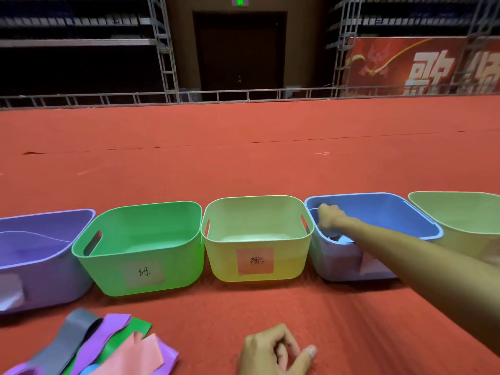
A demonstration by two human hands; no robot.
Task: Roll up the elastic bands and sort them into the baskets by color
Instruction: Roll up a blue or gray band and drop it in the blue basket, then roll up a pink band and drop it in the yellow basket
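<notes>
Left grip (273,350) lay loosely curled, holding nothing, beside a heap of loose elastic bands (108,345) on red carpet (243,158).
Metal trusses (167,50) and a dark door (239,50) stood behind. There were five baskets in one row: purple basket (40,280), green basket (108,274), blue basket (378,209) and two yellow-green baskets (286,266). The outstretched right grip (328,217) was curled inside the blue basket; whether it pinched anything could not be told.

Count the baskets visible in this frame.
5 in a row: purple basket far left, cropped; green basket; yellow basket; blue basket, right hand inside; yellow-green basket far right, cropped. More may lie off-frame.
</notes>
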